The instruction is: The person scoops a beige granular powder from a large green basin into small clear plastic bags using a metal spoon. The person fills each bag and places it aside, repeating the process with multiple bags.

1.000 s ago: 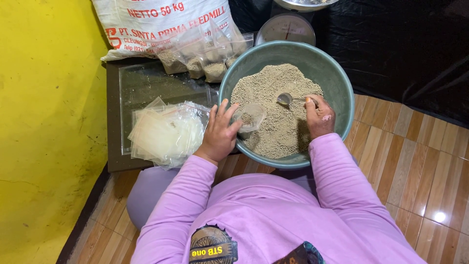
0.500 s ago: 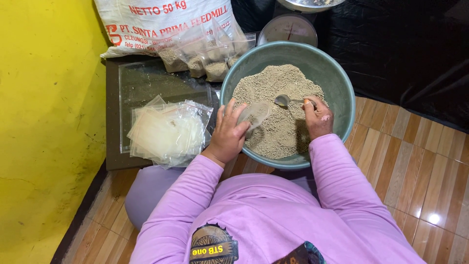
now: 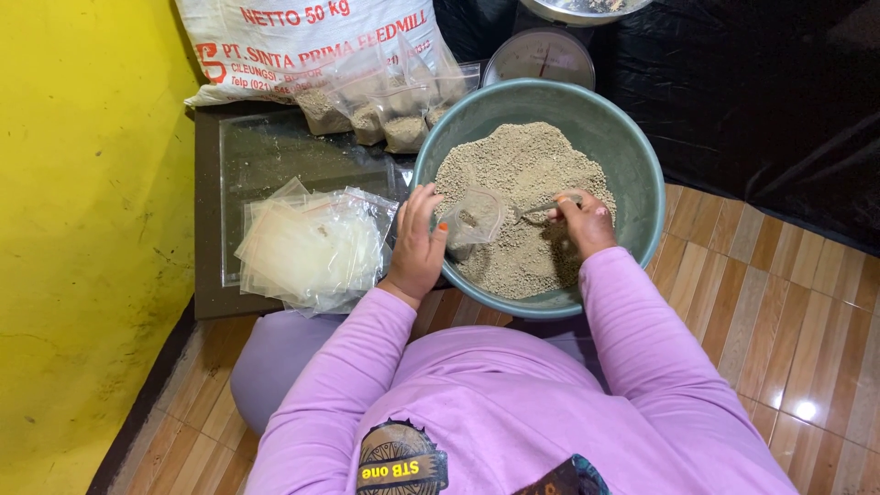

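A small clear plastic bag [image 3: 474, 220], held open, and a metal spoon [image 3: 539, 208] meet over the feed-filled green basin [image 3: 642, 197].

The basin [image 3: 632, 156] looked like smooth, matt green plastic, and the feed [image 3: 522, 183] heaped in it was dry, coarse and grainy. Just left of the basin, the stack of clear bags [image 3: 312, 247] was thin glossy plastic film lying on a shiny glass-topped table [image 3: 275, 151]. Behind the basin, the white sack [image 3: 302, 37] was woven plastic. The floor [image 3: 779, 321] to the basin's right was glossy wood-look tile.
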